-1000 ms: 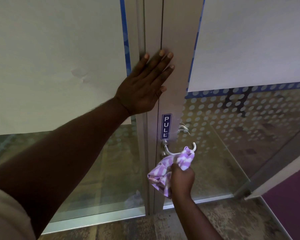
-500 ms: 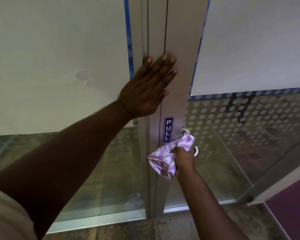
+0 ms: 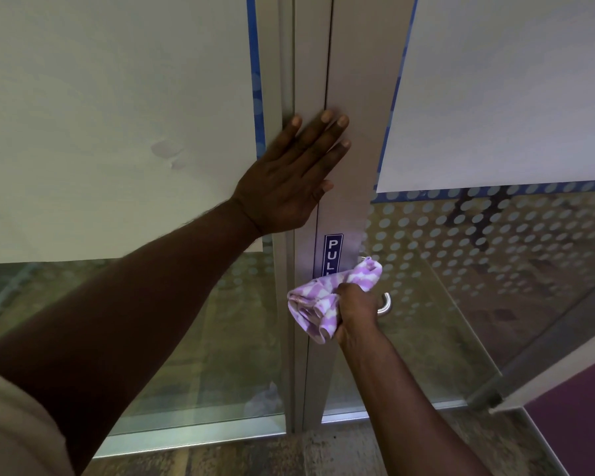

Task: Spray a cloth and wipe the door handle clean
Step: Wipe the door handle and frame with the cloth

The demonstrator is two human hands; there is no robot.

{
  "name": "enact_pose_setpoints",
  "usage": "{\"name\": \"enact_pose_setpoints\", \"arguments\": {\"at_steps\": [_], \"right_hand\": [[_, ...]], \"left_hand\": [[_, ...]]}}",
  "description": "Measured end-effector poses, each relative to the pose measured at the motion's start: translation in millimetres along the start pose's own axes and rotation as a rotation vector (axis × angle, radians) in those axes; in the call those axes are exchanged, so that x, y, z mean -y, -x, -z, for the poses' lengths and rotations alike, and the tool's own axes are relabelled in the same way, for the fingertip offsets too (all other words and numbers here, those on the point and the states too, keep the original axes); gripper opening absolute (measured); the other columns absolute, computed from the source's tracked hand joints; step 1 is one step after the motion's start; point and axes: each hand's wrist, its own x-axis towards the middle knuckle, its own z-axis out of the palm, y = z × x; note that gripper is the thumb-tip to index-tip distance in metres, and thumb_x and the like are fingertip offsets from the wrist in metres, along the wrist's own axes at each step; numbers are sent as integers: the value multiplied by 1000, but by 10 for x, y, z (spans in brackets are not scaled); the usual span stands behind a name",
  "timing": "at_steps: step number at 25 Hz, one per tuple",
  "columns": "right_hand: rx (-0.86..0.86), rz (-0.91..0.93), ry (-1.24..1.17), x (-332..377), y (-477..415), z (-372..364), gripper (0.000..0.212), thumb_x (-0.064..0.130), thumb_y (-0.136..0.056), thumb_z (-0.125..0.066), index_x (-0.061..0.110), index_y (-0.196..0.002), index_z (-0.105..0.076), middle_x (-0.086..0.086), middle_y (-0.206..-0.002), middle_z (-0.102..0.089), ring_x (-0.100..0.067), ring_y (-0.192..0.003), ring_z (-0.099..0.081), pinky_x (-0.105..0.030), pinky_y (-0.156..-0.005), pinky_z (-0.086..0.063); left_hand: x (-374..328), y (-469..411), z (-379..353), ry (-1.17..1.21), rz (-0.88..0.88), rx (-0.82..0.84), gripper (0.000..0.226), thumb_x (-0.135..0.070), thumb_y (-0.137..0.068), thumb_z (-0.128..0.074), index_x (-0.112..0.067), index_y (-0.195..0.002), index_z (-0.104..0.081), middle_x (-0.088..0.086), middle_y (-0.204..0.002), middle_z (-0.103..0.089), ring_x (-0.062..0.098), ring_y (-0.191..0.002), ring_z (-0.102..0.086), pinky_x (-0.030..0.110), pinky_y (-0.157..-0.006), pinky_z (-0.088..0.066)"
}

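My left hand [image 3: 289, 176] lies flat with straight fingers on the grey metal door frame [image 3: 354, 97], above the blue PULL sticker [image 3: 333, 250]. My right hand [image 3: 356, 309] grips a bunched purple-and-white checked cloth [image 3: 318, 297] and holds it against the silver door handle [image 3: 385, 304]. Only the handle's curved outer end shows beside my fist; the rest is hidden by cloth and hand.
White sheets edged with blue tape cover the upper glass on the left [image 3: 117, 115] and the right [image 3: 512, 91]. Dotted frosted glass [image 3: 478, 252] lies right of the handle. A second frame and a purple panel [image 3: 581, 407] stand at the lower right. No spray bottle shows.
My right hand has carried the cloth upward along the handle, from its lower curve to near the top by the sticker. The left hand stays flat on the frame.
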Motion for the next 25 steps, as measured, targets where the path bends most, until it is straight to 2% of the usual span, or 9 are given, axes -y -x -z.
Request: {"name": "enact_pose_setpoints", "arguments": {"at_steps": [2,5,7,10,12,14,17,21,25], "right_hand": [[-6,-6,-6,-14,-24,26,14,6,-99,-50,11,-92,-61,-13,-89,-72,-29,-73,-72,-36,-72,-61],[63,-91,-98,55,-2,49,40,24,-108,-34,-7,-119,-57,-37,-106,-71,-47,-91,-73,-63,-91,-59],[105,-157,-168,111,3,83,55,25,-108,-24,-18,-117,-58,-43,-101,-70,-55,-88,-73,-71,-85,-57],[139,-154,-221,125,1,142,56,20,-108,-23,-16,-97,-64,-33,-72,-73,-42,-59,-74,-47,-54,-63],[92,-77,-188,122,23,120,45,21,-110,-31,-11,-104,-63,-24,-66,-72,-33,-47,-70,-33,-49,-59],[81,-5,-139,121,64,64,46,30,-106,-44,-10,-118,-61,-27,-81,-69,-31,-53,-65,-32,-62,-59],[113,10,-124,217,114,76,32,13,-93,-54,-6,-117,-64,-20,-84,-75,-34,-63,-73,-37,-64,-62],[183,64,-82,391,240,162,36,-2,-87,-53,-4,-121,-64,-35,-122,-68,-52,-110,-69,-69,-97,-54],[446,10,-270,467,309,366,61,20,-75,-69,-4,-131,-59,-28,-119,-70,-43,-104,-71,-58,-87,-62]], "left_hand": [[-3,2,0,-9,-2,-2,54,-27,-113,-40,1,-159,-40,27,-164,-39,44,-154,-37,59,-127,-24],[-7,-5,-1,-3,-1,-2,54,-27,-113,-40,1,-159,-40,27,-164,-39,43,-154,-37,59,-127,-23],[-14,-14,11,-6,0,2,54,-28,-113,-39,0,-159,-39,26,-165,-38,43,-154,-36,58,-128,-22],[-11,-6,14,-5,-2,3,54,-27,-113,-40,1,-159,-40,26,-165,-38,43,-155,-36,59,-128,-23],[-20,-1,12,-13,-2,-3,55,-27,-112,-40,0,-159,-39,26,-165,-37,43,-155,-35,59,-128,-22],[-6,-3,-1,-14,-7,0,55,-27,-112,-41,0,-160,-38,26,-166,-37,43,-155,-34,59,-128,-21],[0,-3,-1,6,-14,4,55,-27,-112,-41,0,-160,-38,25,-166,-37,42,-155,-35,58,-128,-21],[-7,-8,35,41,-17,8,54,-27,-112,-44,0,-159,-40,26,-165,-38,43,-154,-36,60,-127,-24],[-168,14,208,241,33,78,56,-30,-111,-47,2,-158,-42,26,-166,-36,43,-156,-33,59,-129,-20]]}}
